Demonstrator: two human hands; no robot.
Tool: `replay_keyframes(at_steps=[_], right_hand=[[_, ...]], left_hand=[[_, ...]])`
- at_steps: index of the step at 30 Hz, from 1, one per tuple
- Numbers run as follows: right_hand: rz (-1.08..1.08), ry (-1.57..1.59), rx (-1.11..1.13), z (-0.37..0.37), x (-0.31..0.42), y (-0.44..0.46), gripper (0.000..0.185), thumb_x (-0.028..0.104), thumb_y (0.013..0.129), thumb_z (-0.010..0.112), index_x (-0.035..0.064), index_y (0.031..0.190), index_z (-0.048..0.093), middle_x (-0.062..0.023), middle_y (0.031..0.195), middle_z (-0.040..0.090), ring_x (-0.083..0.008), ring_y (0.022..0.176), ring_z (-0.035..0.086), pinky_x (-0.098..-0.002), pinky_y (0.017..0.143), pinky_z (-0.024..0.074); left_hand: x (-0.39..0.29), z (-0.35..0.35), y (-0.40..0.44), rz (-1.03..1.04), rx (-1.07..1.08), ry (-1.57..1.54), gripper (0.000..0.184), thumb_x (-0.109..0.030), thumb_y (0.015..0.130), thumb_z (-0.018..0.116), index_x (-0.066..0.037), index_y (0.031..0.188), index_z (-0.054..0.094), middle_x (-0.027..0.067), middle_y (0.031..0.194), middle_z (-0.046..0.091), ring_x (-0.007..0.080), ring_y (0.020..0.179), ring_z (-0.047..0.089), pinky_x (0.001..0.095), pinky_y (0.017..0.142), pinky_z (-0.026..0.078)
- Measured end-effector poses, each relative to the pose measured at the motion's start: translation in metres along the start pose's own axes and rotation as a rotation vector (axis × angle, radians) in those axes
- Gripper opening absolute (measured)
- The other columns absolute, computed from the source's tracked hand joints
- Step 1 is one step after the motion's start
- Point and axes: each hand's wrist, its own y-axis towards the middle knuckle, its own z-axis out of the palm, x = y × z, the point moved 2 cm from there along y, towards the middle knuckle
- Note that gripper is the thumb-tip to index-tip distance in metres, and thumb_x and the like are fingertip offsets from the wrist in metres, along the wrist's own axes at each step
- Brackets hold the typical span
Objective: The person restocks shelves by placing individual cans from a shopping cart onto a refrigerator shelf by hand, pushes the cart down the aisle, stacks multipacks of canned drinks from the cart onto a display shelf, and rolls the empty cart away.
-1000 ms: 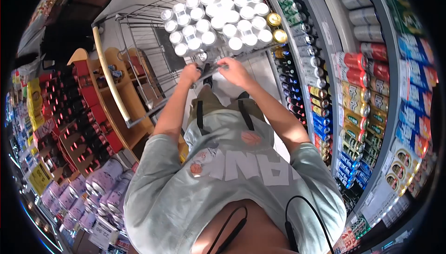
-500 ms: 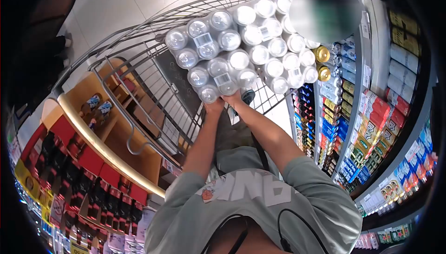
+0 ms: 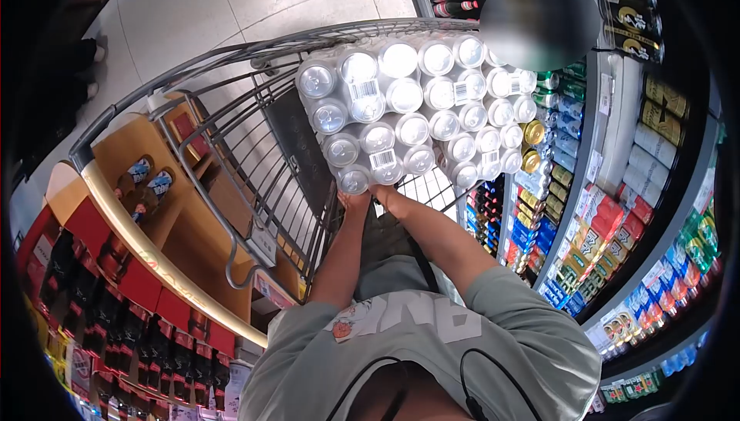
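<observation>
Shrink-wrapped packs of clear-topped bottles or cans (image 3: 401, 93) stand in a wire shopping cart (image 3: 297, 147). My left hand (image 3: 354, 201) is at the near lower edge of the packs, its fingers hidden beneath or behind them. Close beside it, my right hand (image 3: 388, 196) is at the same edge, with its fingers mostly hidden too. Whether either hand grips the wrap cannot be made out. Two gold-topped cans (image 3: 533, 144) are at the right end of the packs.
The cart's pale handle (image 3: 146, 259) curves along the left, over a wooden display (image 3: 193, 244) and dark bottles (image 3: 146, 352). Drink shelves (image 3: 601, 221) line the right side. A person's dark-clothed legs and shoes (image 3: 96, 70) show at upper left. A round blur (image 3: 539, 24) covers part of the upper right.
Both hands have gone from apart at the cart's near rim to close together at the packs' lower edge. Since half a second ago the packs appear slightly lower in view.
</observation>
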Motion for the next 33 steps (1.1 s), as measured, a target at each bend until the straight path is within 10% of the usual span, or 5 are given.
replay_keyframes(at_steps=[19, 21, 26, 33], right_hand=[[-0.091, -0.402, 0.185, -0.132, 0.026, -0.033, 0.046, 0.042, 0.070, 0.069, 0.0094, 0.103, 0.068, -0.0154, 0.098, 0.069, -0.0330, 0.094, 0.066, -0.0422, 0.084, 0.0532], [-0.215, -0.340, 0.105, -0.147, 0.030, -0.048, 0.051, 0.040, 0.067, 0.071, 0.0096, 0.108, 0.066, -0.0157, 0.098, 0.069, -0.0339, 0.093, 0.066, -0.0428, 0.083, 0.0534], [-0.456, -0.148, -0.042, -0.205, 0.037, -0.117, 0.071, 0.033, 0.061, 0.077, 0.0087, 0.125, 0.055, -0.0191, 0.096, 0.069, -0.0371, 0.090, 0.066, -0.0440, 0.082, 0.0533], [-0.448, 0.174, -0.179, -0.288, 0.007, -0.225, 0.064, 0.040, 0.063, 0.081, 0.0057, 0.114, 0.062, -0.0190, 0.093, 0.070, -0.0366, 0.087, 0.068, -0.0409, 0.078, 0.0541]], left_hand=[[-0.010, -0.033, 0.043, -0.178, 0.312, 0.204, 0.042, -0.025, 0.062, 0.078, -0.006, 0.099, 0.067, 0.0165, 0.103, 0.067, 0.0370, 0.098, 0.064, 0.0460, 0.088, 0.051], [-0.012, -0.041, 0.053, -0.274, 0.539, 0.236, 0.060, -0.030, 0.054, 0.083, -0.004, 0.105, 0.066, 0.0200, 0.110, 0.065, 0.0367, 0.106, 0.061, 0.0441, 0.094, 0.049], [-0.032, -0.077, 0.056, 0.089, 0.293, 0.093, 0.072, -0.031, 0.053, 0.084, -0.006, 0.116, 0.061, 0.0190, 0.112, 0.064, 0.0356, 0.105, 0.062, 0.0422, 0.091, 0.051], [-0.058, -0.151, 0.037, -0.196, 0.491, 0.009, 0.069, -0.028, 0.054, 0.083, 0.002, 0.112, 0.061, 0.0143, 0.097, 0.069, 0.0259, 0.086, 0.068, 0.0344, 0.078, 0.055]])
